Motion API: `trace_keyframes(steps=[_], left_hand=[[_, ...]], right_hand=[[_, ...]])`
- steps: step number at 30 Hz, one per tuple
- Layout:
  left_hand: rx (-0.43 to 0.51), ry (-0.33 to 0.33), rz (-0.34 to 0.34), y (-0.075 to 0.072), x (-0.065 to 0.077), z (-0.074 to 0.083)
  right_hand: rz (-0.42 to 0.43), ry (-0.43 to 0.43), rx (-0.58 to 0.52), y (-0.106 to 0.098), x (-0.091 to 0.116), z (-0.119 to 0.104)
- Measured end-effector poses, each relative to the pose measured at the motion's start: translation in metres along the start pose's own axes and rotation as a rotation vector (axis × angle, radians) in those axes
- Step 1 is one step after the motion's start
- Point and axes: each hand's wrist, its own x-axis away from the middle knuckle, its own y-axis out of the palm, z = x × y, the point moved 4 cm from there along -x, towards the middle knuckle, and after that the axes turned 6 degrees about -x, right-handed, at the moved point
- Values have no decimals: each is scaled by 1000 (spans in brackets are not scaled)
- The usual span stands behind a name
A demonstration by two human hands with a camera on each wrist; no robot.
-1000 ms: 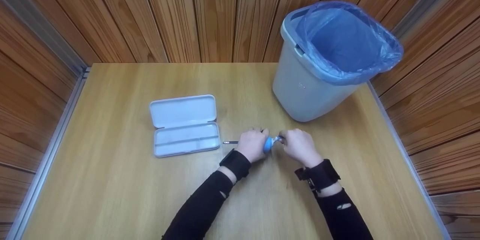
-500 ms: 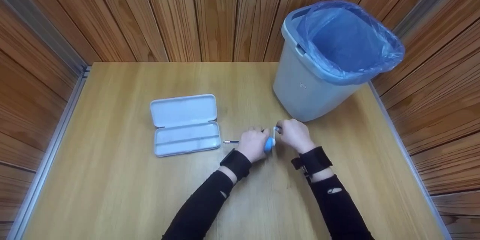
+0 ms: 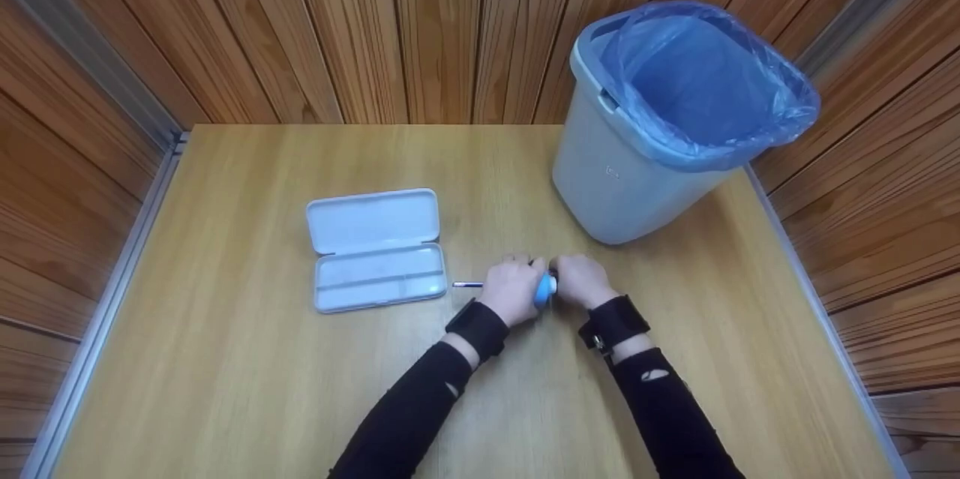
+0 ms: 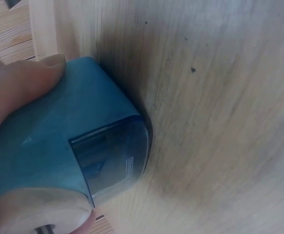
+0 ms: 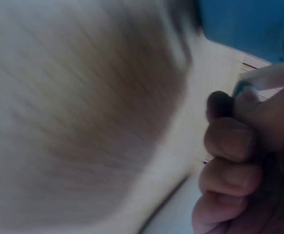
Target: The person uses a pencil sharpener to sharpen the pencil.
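Note:
My left hand grips a blue crank pencil sharpener on the table, its thumb and a finger on opposite sides of the casing. Low on the casing is a see-through shavings drawer. From the left side of that hand sticks the end of a dark pencil; its other end is hidden. On the right, my right hand pinches the sharpener's crank handle, its other fingers curled. In the head view, the hand largely hides the crank.
An open, light-coloured pencil case with divided compartments lies left of the hands. Behind and to the right stands a grey bin with a blue liner bag. Wood-plank walls enclose the table; dark specks lie beside the sharpener.
My right hand has turned the crank, going up and away, then back down close beside the sharpener. My left hand keeps its grip, and the pencil stays in place.

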Motion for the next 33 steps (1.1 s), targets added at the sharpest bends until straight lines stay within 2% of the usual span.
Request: trace_keyframes(steps=[6, 14, 21, 33], left_hand=[[-6, -10, 12, -2, 0, -1], [3, -26, -23, 0, -1, -2], [-12, -25, -22, 0, -1, -2], [-18, -33, -55, -1, 0, -2]], right_hand=[[-1, -29, 19, 9, 10, -4], [72, -105, 44, 20, 29, -8], [16, -43, -20, 21, 46, -11], [-5, -27, -34, 8, 67, -19]])
